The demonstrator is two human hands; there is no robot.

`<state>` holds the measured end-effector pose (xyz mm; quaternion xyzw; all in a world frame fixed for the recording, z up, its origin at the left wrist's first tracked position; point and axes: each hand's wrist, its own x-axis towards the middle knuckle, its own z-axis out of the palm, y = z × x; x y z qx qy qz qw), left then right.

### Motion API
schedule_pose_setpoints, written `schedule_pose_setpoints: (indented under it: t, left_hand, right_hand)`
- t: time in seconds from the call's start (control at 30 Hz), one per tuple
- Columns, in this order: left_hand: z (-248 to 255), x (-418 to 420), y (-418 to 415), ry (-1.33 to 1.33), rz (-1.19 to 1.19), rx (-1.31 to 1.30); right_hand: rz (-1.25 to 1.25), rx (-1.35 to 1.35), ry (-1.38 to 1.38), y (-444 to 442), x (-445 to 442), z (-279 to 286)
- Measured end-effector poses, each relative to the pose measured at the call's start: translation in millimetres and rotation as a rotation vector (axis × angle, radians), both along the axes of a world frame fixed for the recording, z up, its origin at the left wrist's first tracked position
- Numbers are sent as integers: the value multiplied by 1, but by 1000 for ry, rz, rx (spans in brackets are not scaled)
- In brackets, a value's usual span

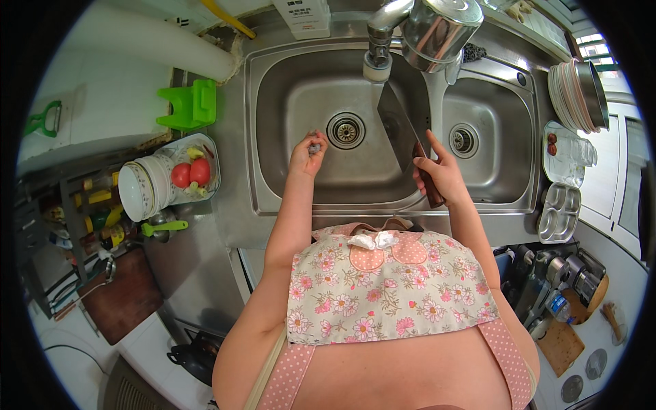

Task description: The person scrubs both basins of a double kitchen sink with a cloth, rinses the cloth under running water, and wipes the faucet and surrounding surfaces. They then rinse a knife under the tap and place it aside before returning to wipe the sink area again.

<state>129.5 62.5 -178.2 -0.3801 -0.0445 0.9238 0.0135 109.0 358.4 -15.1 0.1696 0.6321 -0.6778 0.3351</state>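
My right hand (439, 171) grips the dark wooden handle of a broad kitchen cleaver (397, 123), its index finger stretched forward. The blade hangs over the right side of the large stainless steel sink basin (292, 92), below the faucet (379, 56). Closed around a small grey wad (314, 148), perhaps a scouring pad, is my left hand (308, 154); the fingers hide most of the wad. It is held over the basin, left of the round drain (346, 131). The two hands are apart, and the wad does not touch the cleaver.
A smaller basin (492, 107) adjoins on the right. Stacked plates (569, 97), a glass tray (558, 164) and a compartment tray (559, 212) line the right edge. At left are tomatoes (200, 171), bowls (148, 184) and a green plastic stand (192, 105). A metal cylinder (438, 33) overhangs the sink.
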Motion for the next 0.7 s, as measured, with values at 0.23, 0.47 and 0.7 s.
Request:
schedule_pose_setpoints:
  t: [0.23, 0.47, 0.7]
  left_hand:
    - [3, -2, 2, 14, -104, -103]
    - [17, -7, 6, 56, -96, -58]
    - [69, -17, 16, -125, -146, -493]
  right_hand:
    - [-1, 8, 0, 0, 1, -4]
    - [25, 15, -13, -3, 0, -5]
    - [80, 30, 5, -8, 3, -3]
